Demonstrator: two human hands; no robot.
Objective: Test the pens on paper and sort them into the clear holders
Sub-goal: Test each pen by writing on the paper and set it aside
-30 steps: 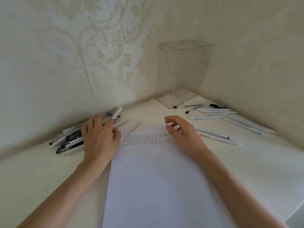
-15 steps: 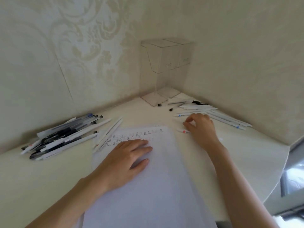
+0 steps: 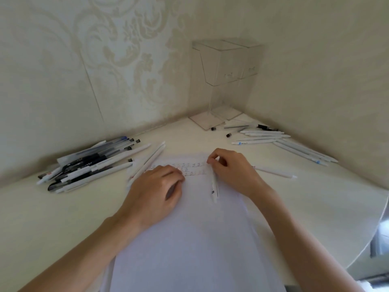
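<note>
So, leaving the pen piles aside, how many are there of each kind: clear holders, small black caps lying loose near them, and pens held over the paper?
clear holders: 2
small black caps: 2
held pen: 1
Total: 5

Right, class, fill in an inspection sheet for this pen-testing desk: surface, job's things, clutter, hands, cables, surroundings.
Surface: cream table, set into a corner between two walls.
Job's things: paper sheet with rows of test marks at its far end; held pen, white, over the sheet; mixed pen pile on the left; white pens on the right; clear holders in the corner, no pens seen inside.
Clutter: loose caps near the holders' base.
Hands: left hand rests on the paper; right hand pinches the held pen.
Cables: nothing seen.
Surroundings: patterned wallpaper.
</note>
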